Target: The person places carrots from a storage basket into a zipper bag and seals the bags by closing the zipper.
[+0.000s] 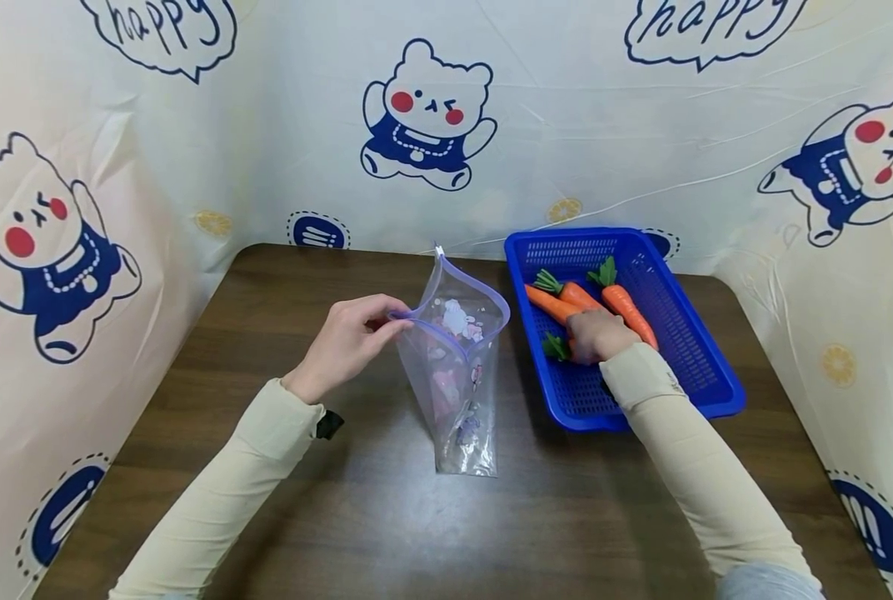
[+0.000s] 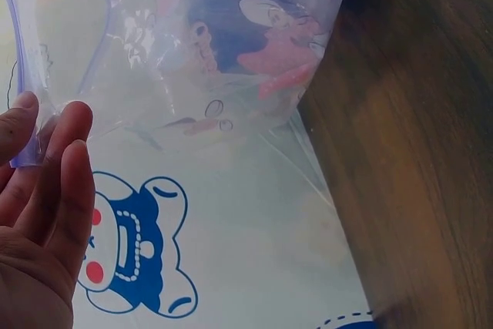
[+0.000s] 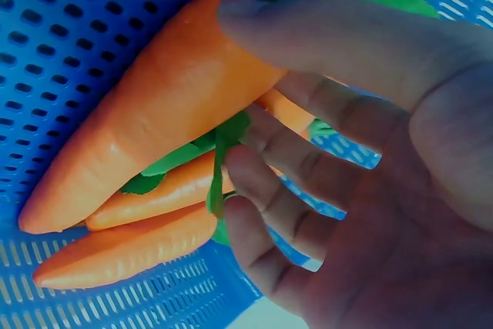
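My left hand (image 1: 345, 342) pinches the purple zip rim of a clear plastic bag (image 1: 454, 387) between thumb and fingers. The bag, printed with cartoon figures, stands upright on the table with its mouth spread apart. In the left wrist view, the purple rim (image 2: 28, 140) passes between the thumb and fingers. Reaching into a blue basket (image 1: 691, 325), my right hand (image 1: 602, 333) grips an orange carrot (image 3: 162, 105). Its thumb lies over the carrot's thick leafy end, with the fingers curling beneath. Other carrots (image 1: 630, 315) with green tops lie beside it.
Dark wooden table (image 1: 386, 533) lies under the bag and the basket. A white sheet (image 1: 566, 125) with printed bears hangs along the back and both sides. The basket's raised, perforated walls surround the carrots, close to the bag's right.
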Available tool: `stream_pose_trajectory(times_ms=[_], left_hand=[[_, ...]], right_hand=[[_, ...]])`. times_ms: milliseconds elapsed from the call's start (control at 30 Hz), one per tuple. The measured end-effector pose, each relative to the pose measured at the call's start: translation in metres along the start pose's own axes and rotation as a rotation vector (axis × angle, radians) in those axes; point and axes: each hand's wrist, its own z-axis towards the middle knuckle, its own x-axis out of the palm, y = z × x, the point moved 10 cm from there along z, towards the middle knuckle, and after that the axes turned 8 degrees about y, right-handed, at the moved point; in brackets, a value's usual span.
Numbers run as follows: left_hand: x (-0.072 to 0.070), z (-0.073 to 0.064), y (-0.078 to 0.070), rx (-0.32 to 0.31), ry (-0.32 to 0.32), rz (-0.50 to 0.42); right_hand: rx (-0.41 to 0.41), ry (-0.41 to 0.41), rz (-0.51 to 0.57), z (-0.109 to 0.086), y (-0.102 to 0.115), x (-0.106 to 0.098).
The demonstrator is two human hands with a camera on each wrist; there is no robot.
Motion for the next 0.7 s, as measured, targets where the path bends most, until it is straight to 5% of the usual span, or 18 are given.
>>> stream_pose_trajectory(times_ms=[233,700], left_hand=[[0.0012,-0.0003,0.0009,-0.011,0.009,-0.004],[0.0027,0.0002,0.0020,-0.010,0.010,0.000]], right_hand=[[-0.066,-0.036,-0.068,0.0024,0.0056,0.0014],[-0.058,-0.025,-0.159,0.0094,0.0065,0.0064]])
